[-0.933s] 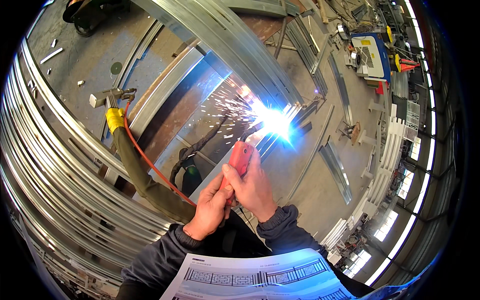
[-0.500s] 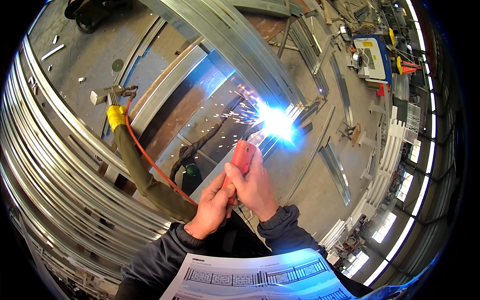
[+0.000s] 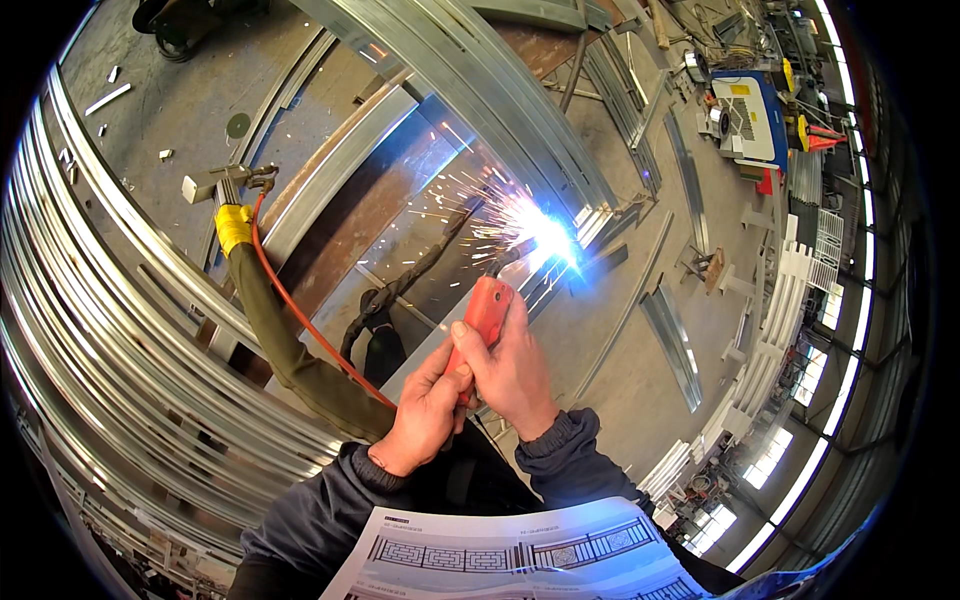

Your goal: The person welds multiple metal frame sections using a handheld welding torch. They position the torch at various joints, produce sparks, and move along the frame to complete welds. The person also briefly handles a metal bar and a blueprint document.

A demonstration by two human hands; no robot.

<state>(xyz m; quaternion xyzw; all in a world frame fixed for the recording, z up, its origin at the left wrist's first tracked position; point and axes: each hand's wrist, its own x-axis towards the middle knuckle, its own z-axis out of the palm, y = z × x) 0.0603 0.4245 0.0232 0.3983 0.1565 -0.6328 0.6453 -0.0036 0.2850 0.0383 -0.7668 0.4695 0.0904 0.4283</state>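
A welding torch with a red handle point(image 3: 487, 312) points up and away from me. My left hand point(image 3: 425, 412) wraps its lower end. Closed around the handle higher up is my right hand point(image 3: 508, 380), its thumb along the near side. A dark curved neck point(image 3: 512, 257) leads from the handle to a glaring blue-white arc point(image 3: 552, 243). The glare hides the weld point. Orange sparks point(image 3: 490, 215) fly left from it. Beside the arc lie the ends of several metal tubes point(image 3: 597, 217), next to a wide bundle of grey metal profiles point(image 3: 470, 95).
Long shiny metal tubes point(image 3: 130, 340) fill the left side. An olive-green sleeve-like length point(image 3: 300, 365) with a yellow end point(image 3: 235, 226) runs beside a red hose point(image 3: 290, 305). Drawing sheets point(image 3: 470, 525) lie close below my hands. A blue-and-white machine point(image 3: 750, 120) stands far right.
The arc's glare is smaller and has shifted slightly right and down, showing the torch neck. The sparks are denser. Both hands keep their grip, nearly unmoved.
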